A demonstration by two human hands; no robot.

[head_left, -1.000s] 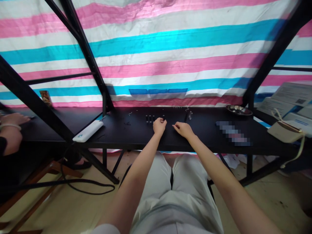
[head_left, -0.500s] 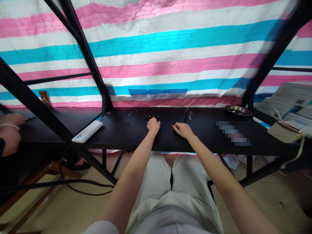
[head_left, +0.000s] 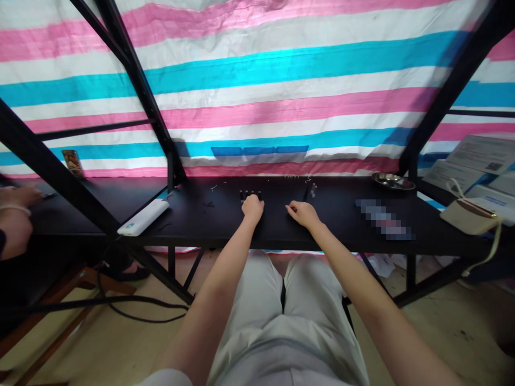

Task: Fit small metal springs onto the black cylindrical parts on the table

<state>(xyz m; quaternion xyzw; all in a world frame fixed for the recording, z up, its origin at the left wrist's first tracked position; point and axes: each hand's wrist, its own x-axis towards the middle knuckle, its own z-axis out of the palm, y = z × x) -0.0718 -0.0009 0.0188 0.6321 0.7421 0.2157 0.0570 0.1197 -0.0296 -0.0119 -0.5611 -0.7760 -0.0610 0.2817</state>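
My left hand rests curled on the black table, its fingertips right against a short row of small black upright pieces. What its fingers pinch is too small to make out. My right hand lies on the table to the right, fingers curled together in a pinch, with any content hidden. A few tiny pale parts sit just beyond the right hand.
A white power bank lies at the table's left edge with a cable to the floor. A metal dish stands at the back right, a beige pouch and boxes beyond. Black frame struts rise left and right. Another person's hands work far left.
My left hand has moved left and forward, from the table's middle to the row of small black pieces. The right hand has stayed in place.
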